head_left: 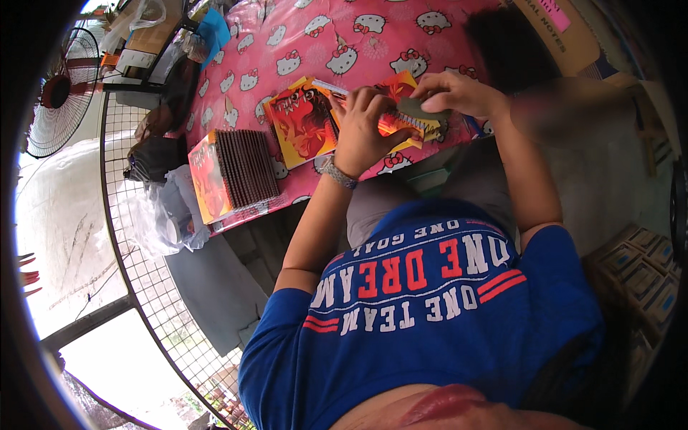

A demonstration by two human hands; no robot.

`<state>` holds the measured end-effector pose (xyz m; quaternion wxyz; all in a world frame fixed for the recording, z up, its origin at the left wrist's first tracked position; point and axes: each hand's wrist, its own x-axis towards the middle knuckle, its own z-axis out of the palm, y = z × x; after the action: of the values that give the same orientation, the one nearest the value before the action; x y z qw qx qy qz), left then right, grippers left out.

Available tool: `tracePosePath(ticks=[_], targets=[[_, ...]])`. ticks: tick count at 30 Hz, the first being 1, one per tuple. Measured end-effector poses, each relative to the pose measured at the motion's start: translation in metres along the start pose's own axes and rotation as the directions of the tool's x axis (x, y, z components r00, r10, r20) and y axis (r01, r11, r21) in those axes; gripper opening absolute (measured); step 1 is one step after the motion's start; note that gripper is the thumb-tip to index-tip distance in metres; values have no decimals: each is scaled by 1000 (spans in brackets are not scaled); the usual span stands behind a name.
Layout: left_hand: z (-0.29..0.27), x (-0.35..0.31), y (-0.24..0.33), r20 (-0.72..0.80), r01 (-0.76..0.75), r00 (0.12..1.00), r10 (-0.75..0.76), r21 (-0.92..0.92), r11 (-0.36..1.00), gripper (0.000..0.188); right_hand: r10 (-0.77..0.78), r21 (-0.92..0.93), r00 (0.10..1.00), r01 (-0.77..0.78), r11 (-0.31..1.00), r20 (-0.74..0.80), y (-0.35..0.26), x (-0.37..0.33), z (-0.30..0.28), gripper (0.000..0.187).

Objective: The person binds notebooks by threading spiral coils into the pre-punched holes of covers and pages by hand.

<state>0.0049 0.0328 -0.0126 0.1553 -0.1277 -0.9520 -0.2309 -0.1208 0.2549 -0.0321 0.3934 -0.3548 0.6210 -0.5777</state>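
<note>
My left hand (364, 130), a watch (338, 174) on its wrist, curves over a spiral notebook (400, 89) with a red and yellow cover. Its thumb and fingers grip the notebook close to the coil (431, 130). Between the thumb and fingers of my right hand (462, 95) is a dark grey-green flat piece (423, 110), just above the coil; its kind is unclear. A thin whitish strip (328, 87) shows beside my left fingers. Left of that hand lies another notebook (301, 123) with a red face drawn on its cover.
A stack of spiral notebooks (247, 170) stands at the left near edge of the pink patterned table (276, 39). Clear plastic bags (168, 215) hang beside it. A fan (59, 93) is at far left, a cardboard box (562, 36) and a black object (505, 46) at far right.
</note>
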Motion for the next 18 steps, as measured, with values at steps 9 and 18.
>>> tracePosePath(ticks=[9, 18], targets=[[-9, 7, -50, -14, -49, 999, 49, 4, 999, 39, 61, 94, 997, -56, 994, -52, -15, 22, 8, 45], [-6, 3, -28, -35, -22, 999, 22, -2, 1000, 48, -169, 294, 978, 126, 947, 126, -12, 8, 3, 49]])
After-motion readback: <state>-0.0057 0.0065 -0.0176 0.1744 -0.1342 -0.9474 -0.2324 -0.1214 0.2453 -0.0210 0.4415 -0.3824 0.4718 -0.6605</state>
